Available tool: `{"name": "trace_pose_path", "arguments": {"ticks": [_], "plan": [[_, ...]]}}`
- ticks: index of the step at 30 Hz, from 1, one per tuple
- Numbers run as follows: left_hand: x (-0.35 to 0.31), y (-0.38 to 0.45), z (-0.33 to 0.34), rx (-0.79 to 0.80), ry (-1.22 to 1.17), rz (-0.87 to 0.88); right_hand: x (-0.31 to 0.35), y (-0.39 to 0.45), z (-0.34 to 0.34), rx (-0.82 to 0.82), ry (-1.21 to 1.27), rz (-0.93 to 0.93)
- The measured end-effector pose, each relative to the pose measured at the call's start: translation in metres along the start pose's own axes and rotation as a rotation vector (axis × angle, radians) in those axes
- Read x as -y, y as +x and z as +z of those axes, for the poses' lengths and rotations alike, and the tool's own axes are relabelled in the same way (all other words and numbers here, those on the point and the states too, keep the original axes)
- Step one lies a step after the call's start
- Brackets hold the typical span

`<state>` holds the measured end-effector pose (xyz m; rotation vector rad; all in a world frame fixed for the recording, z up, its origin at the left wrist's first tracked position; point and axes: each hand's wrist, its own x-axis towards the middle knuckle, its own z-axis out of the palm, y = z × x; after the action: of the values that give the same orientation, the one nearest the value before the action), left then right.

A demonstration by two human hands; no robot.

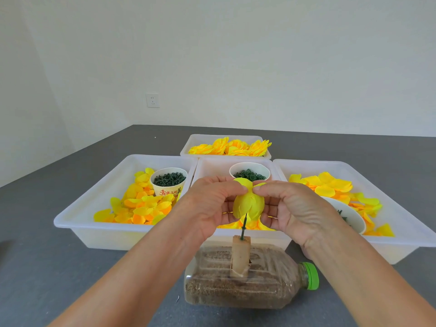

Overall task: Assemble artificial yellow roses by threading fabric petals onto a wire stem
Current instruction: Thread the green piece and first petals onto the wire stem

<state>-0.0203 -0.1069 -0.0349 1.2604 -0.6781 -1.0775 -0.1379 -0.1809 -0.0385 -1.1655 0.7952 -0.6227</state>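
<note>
Half-built yellow fabric rose bud (247, 205), petals cupped tight, on a thin dark green wire stem (243, 228) standing upright in a tan block (240, 256) atop a clear sand-filled plastic bottle (247, 286) lying on its side. Left hand (210, 204) and right hand (290, 206) either side of bud, fingers (236, 191) pinching its top petals. Behind, four white plastic trays (77, 220) of yellow petals and finished roses on dark grey desk (47, 267); plain white wall (236, 55).
</note>
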Motion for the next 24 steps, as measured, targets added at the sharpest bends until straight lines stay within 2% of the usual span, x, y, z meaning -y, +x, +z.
{"name": "trace_pose_path", "arguments": {"ticks": [9,15,24], "plan": [[0.0031,-0.0012,0.0036,0.075,-0.115,-0.039,0.0037,0.0009,-0.0034,0.015,-0.052,-0.027],[0.0022,-0.0007,0.0036,0.035,-0.097,-0.021,0.0072,0.0003,-0.0035,-0.017,-0.086,-0.105],[0.0050,-0.0016,-0.0006,0.067,-0.029,-0.048,0.0000,0.0038,-0.0036,-0.013,-0.057,-0.008]]}}
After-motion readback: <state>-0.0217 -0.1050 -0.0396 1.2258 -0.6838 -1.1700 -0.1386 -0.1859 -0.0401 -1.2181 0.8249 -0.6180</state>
